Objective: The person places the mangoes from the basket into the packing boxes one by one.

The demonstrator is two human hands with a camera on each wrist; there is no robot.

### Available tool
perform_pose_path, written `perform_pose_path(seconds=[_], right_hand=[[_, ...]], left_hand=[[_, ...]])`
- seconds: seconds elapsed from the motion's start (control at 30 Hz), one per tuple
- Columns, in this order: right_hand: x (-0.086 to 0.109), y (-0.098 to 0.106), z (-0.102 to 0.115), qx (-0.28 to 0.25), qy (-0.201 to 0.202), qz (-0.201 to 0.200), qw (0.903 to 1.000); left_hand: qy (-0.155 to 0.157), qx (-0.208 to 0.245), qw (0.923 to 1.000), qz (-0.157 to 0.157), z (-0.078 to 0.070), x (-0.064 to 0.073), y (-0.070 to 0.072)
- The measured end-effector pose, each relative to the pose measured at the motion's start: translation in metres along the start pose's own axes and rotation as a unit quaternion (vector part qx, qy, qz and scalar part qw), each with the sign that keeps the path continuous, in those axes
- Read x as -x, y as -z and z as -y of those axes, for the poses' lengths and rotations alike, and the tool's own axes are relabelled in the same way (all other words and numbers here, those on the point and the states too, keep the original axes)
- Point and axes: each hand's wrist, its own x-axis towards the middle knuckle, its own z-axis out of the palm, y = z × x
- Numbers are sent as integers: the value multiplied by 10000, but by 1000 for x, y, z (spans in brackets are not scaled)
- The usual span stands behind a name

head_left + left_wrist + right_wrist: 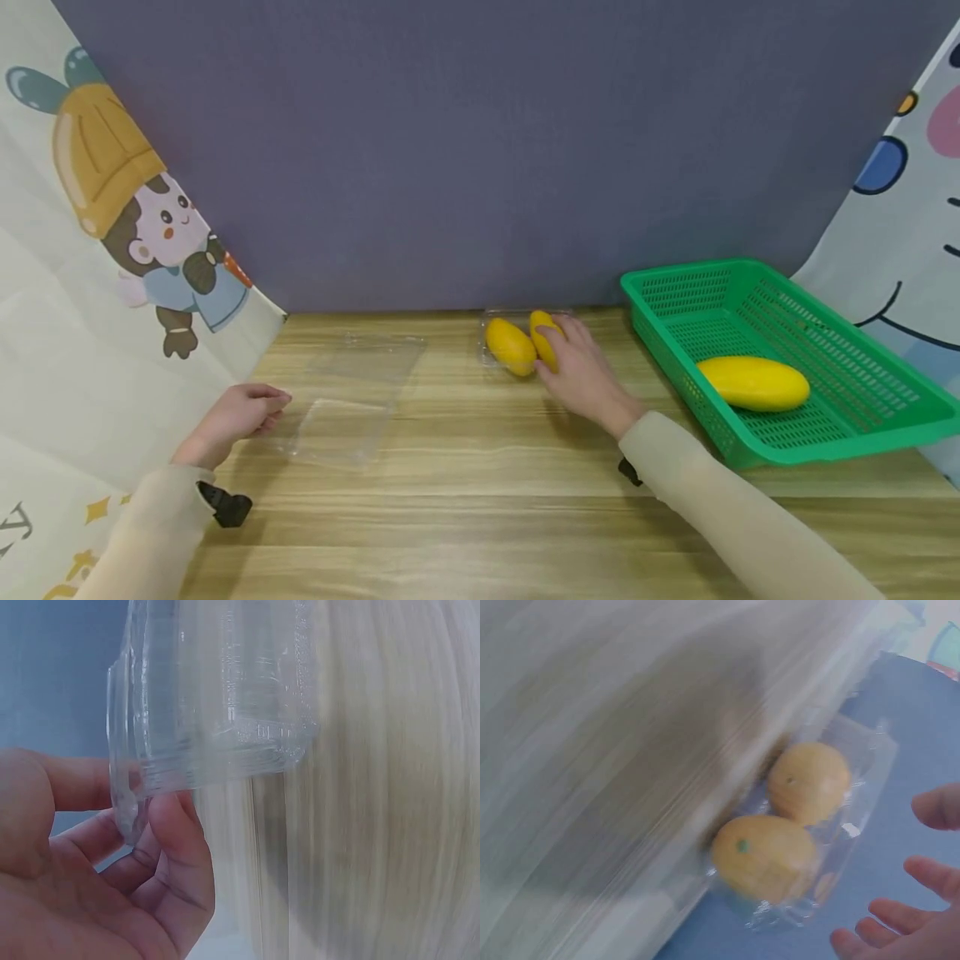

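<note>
At left, a hinged clear plastic container (341,427) is pinched at its edge by the left hand (236,419). At far centre, two oval yellow fruits (511,345) are held in a clear plastic tray (873,756); beside them, the right hand (579,377) is released, fingers spread.

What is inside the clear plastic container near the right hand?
Two oval yellow fruits, side by side in the clear plastic container. Their undersides, and its floor beneath them, are hidden.
</note>
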Motion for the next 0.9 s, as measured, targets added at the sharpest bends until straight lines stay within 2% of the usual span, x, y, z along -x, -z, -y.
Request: perform_pose_path(seconds=[0.2,0.3,0.4,0.57,0.67,0.8,0.9], right_hand=[[4,6,14,-612,13,-439,9972],[5,6,22,-869,-32,-413,9954],[9,2,30,-1376,-183,-202,9901],[17,-11,37,-2379,-623,200,9691],[22,-19,40,-2408,-781,436,9665],[26,-24,46,-2428,-795,654,9646],[27,-27,52,-2683,-745,837,9568]], left_hand=[[-69,200,9998,69,-1,4,-10],[-126,336,9993,101,-3,6,-15],[-163,440,9988,107,-4,8,-21],[-188,556,9980,218,-6,9,-31],[-262,662,9968,357,-8,8,-36],[-346,831,9947,488,-12,9,-41],[-274,970,9933,563,-15,11,-45]])
